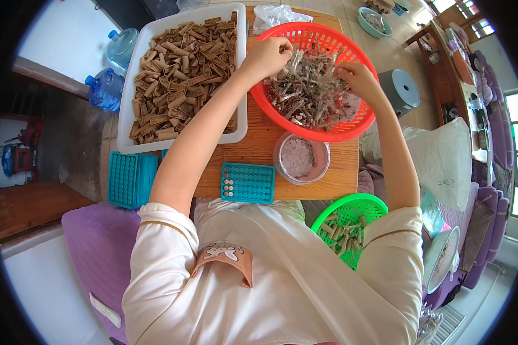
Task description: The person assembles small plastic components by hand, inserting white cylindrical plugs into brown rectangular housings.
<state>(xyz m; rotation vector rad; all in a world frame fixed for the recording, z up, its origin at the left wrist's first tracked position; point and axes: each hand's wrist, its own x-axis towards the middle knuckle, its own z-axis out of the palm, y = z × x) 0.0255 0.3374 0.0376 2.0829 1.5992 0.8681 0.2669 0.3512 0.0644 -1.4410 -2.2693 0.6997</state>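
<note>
Both hands are at the red slotted basket [328, 137], which holds a tangled heap of shiny, clear plastic strips [305, 95]. At the basket's upper left, my left hand [270, 57] has its fingers curled closed. My right hand [360, 81] pinches over the right side of the heap. What lies between the fingers of either hand cannot be made out. Below the basket stands a round tub [323, 165] of small pale flakes. Left of the tub lies a teal tray [253, 187] of small cavities, several holding round pale pieces at its left side.
A white bin [147, 148] of brown half-tube pieces [181, 63] stands on the left under my left forearm. Stacked teal trays [129, 181] are lower left. A green basket [357, 198] of brown pieces sits beside my right elbow. A clear bag [279, 17] lies beyond the red basket.
</note>
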